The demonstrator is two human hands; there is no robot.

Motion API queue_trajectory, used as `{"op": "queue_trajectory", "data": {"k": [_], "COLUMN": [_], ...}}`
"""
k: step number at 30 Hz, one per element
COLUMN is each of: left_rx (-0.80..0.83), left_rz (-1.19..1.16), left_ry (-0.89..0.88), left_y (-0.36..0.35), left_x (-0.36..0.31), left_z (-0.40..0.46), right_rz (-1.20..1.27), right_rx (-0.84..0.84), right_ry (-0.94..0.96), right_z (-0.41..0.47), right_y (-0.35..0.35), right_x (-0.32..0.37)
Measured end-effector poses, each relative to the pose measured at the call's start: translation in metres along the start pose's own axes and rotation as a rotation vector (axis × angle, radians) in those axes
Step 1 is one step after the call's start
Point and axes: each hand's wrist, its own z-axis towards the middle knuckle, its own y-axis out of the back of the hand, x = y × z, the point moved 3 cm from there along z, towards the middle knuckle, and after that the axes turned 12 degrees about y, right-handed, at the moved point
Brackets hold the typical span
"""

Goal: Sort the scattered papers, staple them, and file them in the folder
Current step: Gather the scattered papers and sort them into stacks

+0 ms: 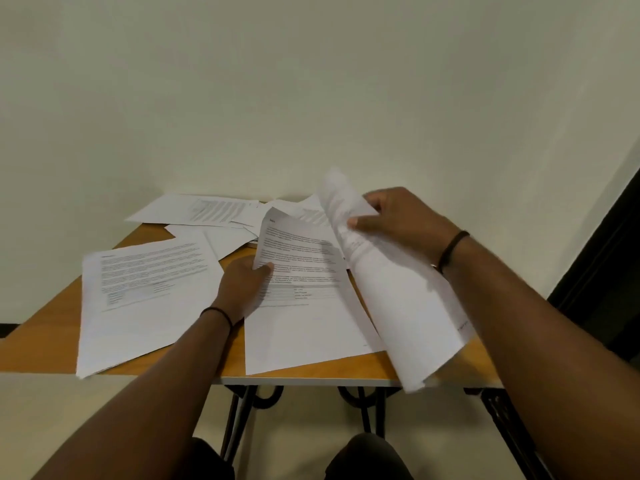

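The left hand (242,282) pinches a white printed page (301,299) near the middle of the wooden desk (55,337), while the right hand (398,225) holds a curled white sheet (408,306) just right of it.

Two hands show in the frame: the left hand (242,287) at centre and the right hand (398,225) to the right of centre. Each wrist carries one dark band, two in all: the left band (218,311) and the right band (450,249). One wooden table (41,344) fills the lower middle. At least six printed sheets can be told apart, among them the left sheet (138,306), the centre sheet (304,306) and the curled sheet (408,306); the overlapping far sheets (194,209) in the upper middle cannot be counted exactly.
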Motion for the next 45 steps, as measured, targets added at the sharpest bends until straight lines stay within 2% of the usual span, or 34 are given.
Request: {"op": "queue_trajectory", "data": {"k": [2,3,5,8,10,13,18,22,26,30,35,39,45], "left_rx": [0.109,0.155,0.203,0.232,0.284,0.312,0.328,0.337,0.268,0.216,0.173,0.158,0.155], "left_rz": [-0.231,-0.333,-0.437,-0.427,-0.408,-0.453,-0.465,-0.451,-0.337,-0.356,-0.37,-0.354,-0.344], "left_ry": [0.06,0.075,0.058,0.006,0.009,0.078,0.137,0.124,0.218,0.251,0.231,0.221,0.2], "left_y": [0.002,0.002,-0.001,0.001,0.004,0.007,-0.001,-0.011,-0.018,-0.018,-0.018,-0.021,-0.021], "left_x": [0.007,0.005,-0.004,-0.023,-0.029,-0.032,-0.031,-0.037,-0.027,-0.019,-0.013,-0.011,-0.006], "left_z": [0.003,0.001,-0.009,-0.032,-0.039,-0.039,-0.025,-0.014,0.007,0.019,0.015,0.016,0.018], "right_rz": [0.542,0.736,0.892,0.891,0.737,0.309,0.269,0.229,0.215,-0.144,-0.551,-0.68,-0.849], "right_rx": [-0.034,-0.052,-0.099,-0.193,-0.31,-0.38,-0.523,-0.493,-0.504,-0.578,-0.477,-0.387,-0.278], "right_ry": [0.043,0.042,0.024,-0.128,-0.275,-0.405,-0.462,-0.491,-0.507,-0.467,-0.326,-0.24,-0.26], "right_z": [0.003,0.005,0.007,0.007,0.001,-0.01,-0.006,0.003,0.0,-0.01,-0.024,-0.017,-0.004], "right_y": [0.003,0.003,-0.003,-0.026,-0.045,-0.071,-0.096,-0.106,-0.105,-0.082,-0.076,-0.076,-0.074], "right_x": [0.014,0.011,-0.004,-0.046,-0.075,-0.099,-0.118,-0.129,-0.141,-0.163,-0.182,-0.188,-0.195]}}
